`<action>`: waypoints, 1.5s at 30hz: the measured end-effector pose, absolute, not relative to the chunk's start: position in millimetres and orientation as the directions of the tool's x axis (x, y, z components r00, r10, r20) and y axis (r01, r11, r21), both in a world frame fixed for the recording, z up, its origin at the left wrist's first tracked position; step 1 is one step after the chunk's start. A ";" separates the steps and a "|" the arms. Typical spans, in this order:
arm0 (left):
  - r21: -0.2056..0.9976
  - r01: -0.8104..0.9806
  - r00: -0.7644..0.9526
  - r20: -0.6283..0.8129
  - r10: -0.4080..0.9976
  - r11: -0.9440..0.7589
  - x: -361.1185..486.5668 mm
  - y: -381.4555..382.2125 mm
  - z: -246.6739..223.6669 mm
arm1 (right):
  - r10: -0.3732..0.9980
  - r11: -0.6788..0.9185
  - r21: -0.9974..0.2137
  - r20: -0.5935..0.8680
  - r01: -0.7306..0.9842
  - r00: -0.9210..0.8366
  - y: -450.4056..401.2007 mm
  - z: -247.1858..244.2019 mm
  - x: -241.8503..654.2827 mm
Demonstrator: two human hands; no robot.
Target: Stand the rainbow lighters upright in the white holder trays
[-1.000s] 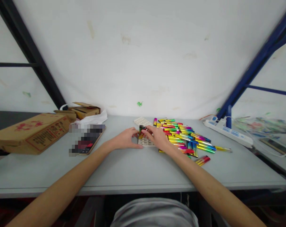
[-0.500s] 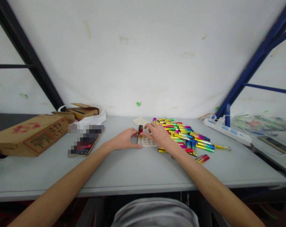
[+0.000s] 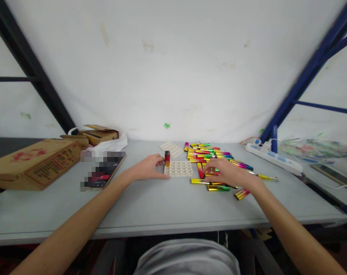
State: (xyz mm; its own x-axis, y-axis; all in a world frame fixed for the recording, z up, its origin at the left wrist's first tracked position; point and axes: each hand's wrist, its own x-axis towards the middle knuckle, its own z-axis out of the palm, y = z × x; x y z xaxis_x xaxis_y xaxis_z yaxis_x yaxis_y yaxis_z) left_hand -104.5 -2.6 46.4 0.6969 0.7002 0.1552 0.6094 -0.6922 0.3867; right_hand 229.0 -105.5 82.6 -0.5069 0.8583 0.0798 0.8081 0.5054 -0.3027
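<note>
A red and yellow lighter [image 3: 167, 159] stands upright in the back left corner of a white tray [image 3: 181, 169] with rows of round holes. My left hand [image 3: 150, 167] holds the tray's left end, its thumb along the front corner and its curled fingers beside the upright lighter. To the right, my right hand [image 3: 223, 172] is over a heap of shiny metallic-coloured lighters [image 3: 200, 154]. Its thumb and fingers are apart around the heap's near left part, close to a red lighter [image 3: 200, 170]. The palm hides some lighters.
A second white holed tray [image 3: 172, 149] lies behind the first. On the left are a cardboard box [image 3: 36, 162], an opened smaller box [image 3: 100, 134], a white plastic bag [image 3: 112, 144] and a partly blurred phone [image 3: 110, 170]. A white power strip [image 3: 273, 157] lies at right.
My right hand has moved right, from the tray and upright lighter to the heap, and its fingers have opened. My left hand stays at the tray's left end.
</note>
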 end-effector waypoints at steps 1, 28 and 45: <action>0.385 0.611 0.697 0.153 0.701 -0.692 -104.6 -2.8 46.4 | 0.860 0.503 -0.291 0.072 0.814 -0.505 -110.5 80.0 227.0; 0.417 0.582 0.704 0.172 0.689 -0.698 -104.7 -4.6 43.3 | 0.926 0.369 -0.905 0.341 0.210 -0.161 -59.6 96.3 173.0; 0.396 0.582 0.707 0.184 0.682 -0.710 -104.7 -3.6 41.5 | 0.954 0.019 -0.998 0.033 -0.053 -0.297 -48.5 56.4 123.2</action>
State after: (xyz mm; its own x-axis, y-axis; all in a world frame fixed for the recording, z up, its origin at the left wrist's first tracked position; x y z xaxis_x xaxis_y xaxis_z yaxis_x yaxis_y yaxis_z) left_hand -104.7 -3.6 41.5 0.7073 0.6824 0.1845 0.5821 -0.7103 0.3957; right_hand 123.2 -48.5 56.4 -0.2970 0.9543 0.0334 -0.0525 0.0186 -0.9984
